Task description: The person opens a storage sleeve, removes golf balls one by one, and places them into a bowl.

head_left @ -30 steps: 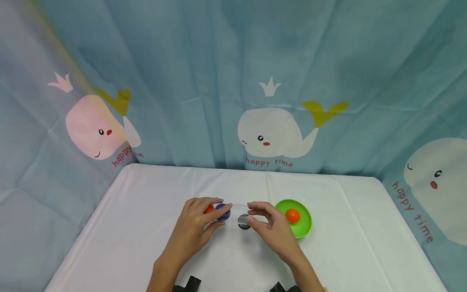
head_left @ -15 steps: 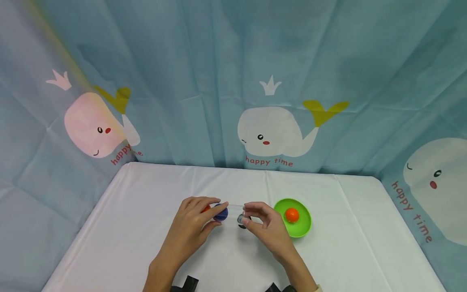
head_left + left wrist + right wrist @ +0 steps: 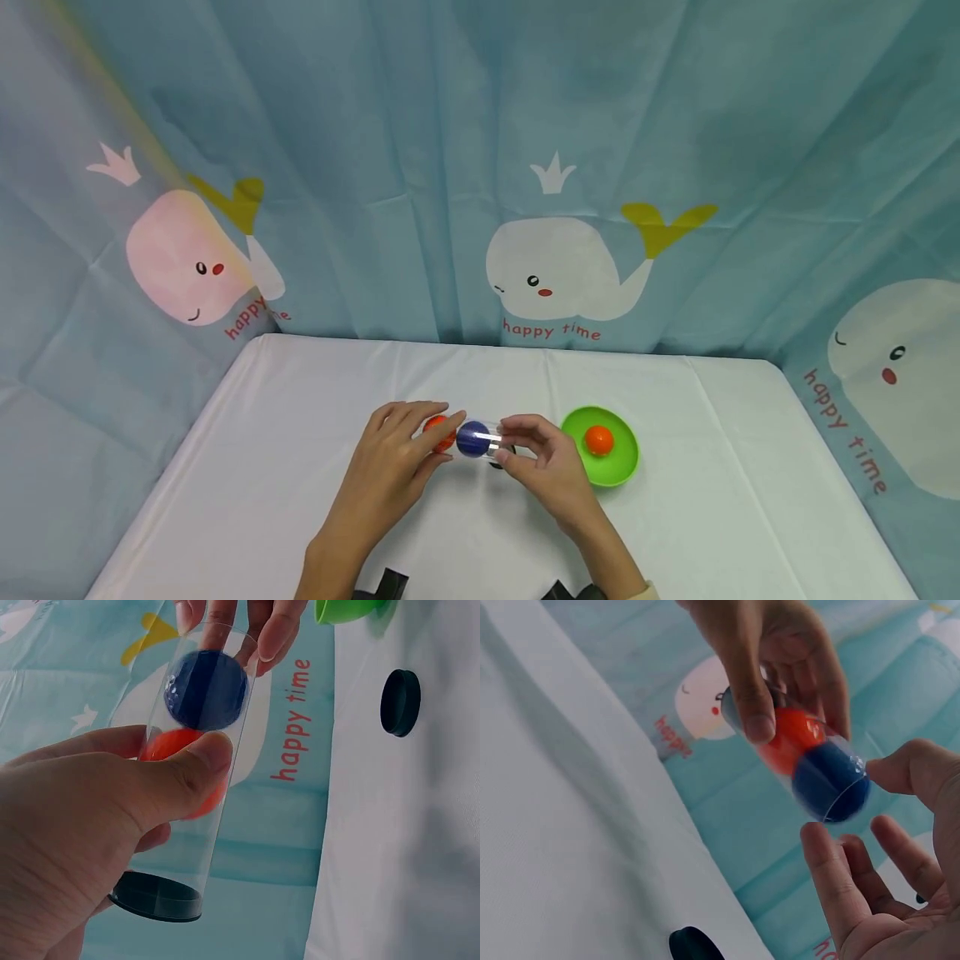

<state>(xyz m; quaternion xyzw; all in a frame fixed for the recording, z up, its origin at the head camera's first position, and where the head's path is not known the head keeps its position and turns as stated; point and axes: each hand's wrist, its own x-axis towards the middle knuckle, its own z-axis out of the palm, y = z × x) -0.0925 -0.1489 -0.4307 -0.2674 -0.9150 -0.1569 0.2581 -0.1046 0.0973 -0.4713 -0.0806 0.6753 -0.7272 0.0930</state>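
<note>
A clear plastic tube (image 3: pixel 217 859) lies nearly level between both hands, with a black cap (image 3: pixel 157 896) on its left end. Inside, a blue ball (image 3: pixel 473 439) sits close to the uncapped right end, and an orange ball (image 3: pixel 440 433) touches it from behind. My left hand (image 3: pixel 397 454) grips the tube around the orange ball, thumb on the near side. My right hand (image 3: pixel 551 467) holds the uncapped rim between thumb and fingertips, its other fingers spread beyond the mouth. Below the tube a loose black cap (image 3: pixel 400 703) rests on the white table.
A green bowl (image 3: pixel 626 467) with an orange ball (image 3: pixel 599 440) in it stands just right of my right hand. The white table (image 3: pixel 712 500) ends at a blue curtain (image 3: pixel 420 167) printed with whales.
The blue ball has rolled right along the tube, toward the uncapped end, and the orange ball has followed it. Both hands have shifted slightly left.
</note>
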